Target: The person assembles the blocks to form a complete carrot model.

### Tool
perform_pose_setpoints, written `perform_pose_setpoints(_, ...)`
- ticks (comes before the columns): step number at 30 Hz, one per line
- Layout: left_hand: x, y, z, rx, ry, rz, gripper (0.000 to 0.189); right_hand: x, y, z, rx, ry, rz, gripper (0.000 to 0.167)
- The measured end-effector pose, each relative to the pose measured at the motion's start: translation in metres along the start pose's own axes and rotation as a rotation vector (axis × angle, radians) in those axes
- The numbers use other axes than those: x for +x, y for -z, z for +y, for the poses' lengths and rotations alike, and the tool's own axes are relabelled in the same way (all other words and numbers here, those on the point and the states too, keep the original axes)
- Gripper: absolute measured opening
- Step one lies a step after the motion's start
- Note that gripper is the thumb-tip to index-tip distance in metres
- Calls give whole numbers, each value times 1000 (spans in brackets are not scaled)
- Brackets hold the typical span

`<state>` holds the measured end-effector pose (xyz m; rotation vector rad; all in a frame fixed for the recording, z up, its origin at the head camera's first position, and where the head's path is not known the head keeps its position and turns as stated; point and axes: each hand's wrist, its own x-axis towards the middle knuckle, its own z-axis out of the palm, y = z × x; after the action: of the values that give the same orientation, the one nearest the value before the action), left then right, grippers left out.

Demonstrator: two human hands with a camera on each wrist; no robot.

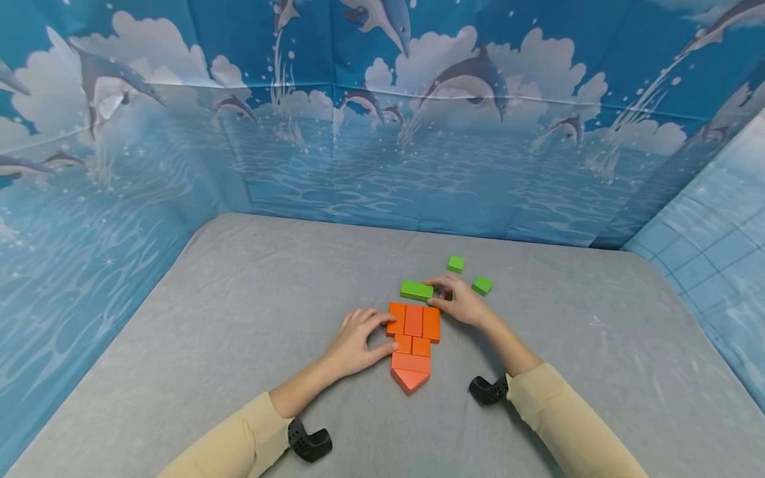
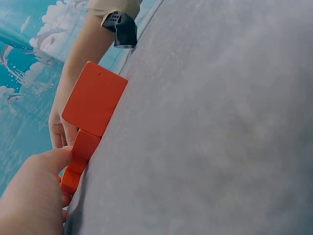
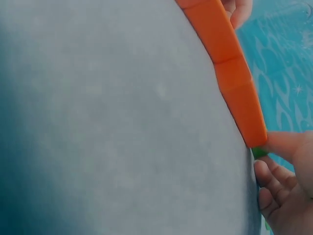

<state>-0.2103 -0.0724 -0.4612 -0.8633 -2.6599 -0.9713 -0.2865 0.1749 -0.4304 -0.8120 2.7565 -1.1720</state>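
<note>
A row of three upright-laid orange blocks [image 1: 414, 320] stands on the grey surface, with two smaller orange blocks [image 1: 412, 345] below it. Nearest me lie a flat reddish-orange block [image 1: 410, 362] and a pointed red-orange triangular block [image 1: 410, 380]. My left hand [image 1: 356, 342] rests along their left side, index finger at the top row and thumb at a small block. Just beyond the row, my right hand [image 1: 459, 300] pinches the right end of a long green block [image 1: 415, 290] between thumb and fingers. In the right wrist view, an orange block [image 3: 242, 110] mostly hides that green block.
Two small green blocks, one farther back [image 1: 455, 264] and one to the right [image 1: 482, 285], lie beyond my right hand. A grey cloth [image 1: 269, 279] covers the table. Dolphin-printed curtains [image 1: 382, 166] enclose its back and sides. Black wrist mounts [image 1: 309, 441] hang at both sleeves.
</note>
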Motion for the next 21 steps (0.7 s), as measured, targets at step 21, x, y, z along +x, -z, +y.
perform_pose_setpoints(21,0,1,1,-11,13,-20,46,1,2,-2,53,-45,-44,27)
